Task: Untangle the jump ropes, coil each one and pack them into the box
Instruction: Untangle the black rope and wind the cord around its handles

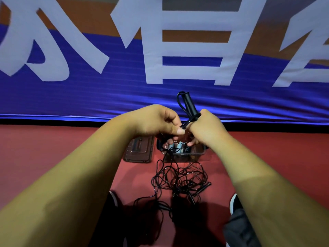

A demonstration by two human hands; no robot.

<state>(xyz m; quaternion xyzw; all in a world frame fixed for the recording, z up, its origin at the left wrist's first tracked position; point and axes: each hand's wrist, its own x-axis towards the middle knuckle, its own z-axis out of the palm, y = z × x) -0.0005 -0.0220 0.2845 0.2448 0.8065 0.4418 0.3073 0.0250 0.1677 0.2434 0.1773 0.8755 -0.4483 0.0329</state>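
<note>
The right hand (pixel 206 129) is clenched round the lower end of a black jump rope handle (pixel 189 104). The handle's long axis runs nearly upright, leaning a little up and to the left, and its free end points away from the person toward the wall. A thin black cord (pixel 179 102) loops out of that top end and drops back beside the handle into the fist, where a few turns of it wrap the grip. The left hand (pixel 156 122) is just beside the right, thumb and curled fingers pinching a short stretch of the same cord between the two hands.

Directly below the hands, on the floor, stands a clear plastic box (pixel 201 152) with some pale handles and a dark coil inside; how many ropes it holds cannot be told. Its lid (pixel 139 151) lies flat just to the left of it. Nearer the person, a loose tangle of black ropes (pixel 181 177) sprawls between the two shoes, with one strand running up over the box's near rim toward the hands and a pair of slim black handles (pixel 204 187) at the tangle's right edge.

The floor (pixel 53 143) is a smooth red surface. Beyond the box it meets a blue and orange banner (pixel 89 97) with large white characters.
</note>
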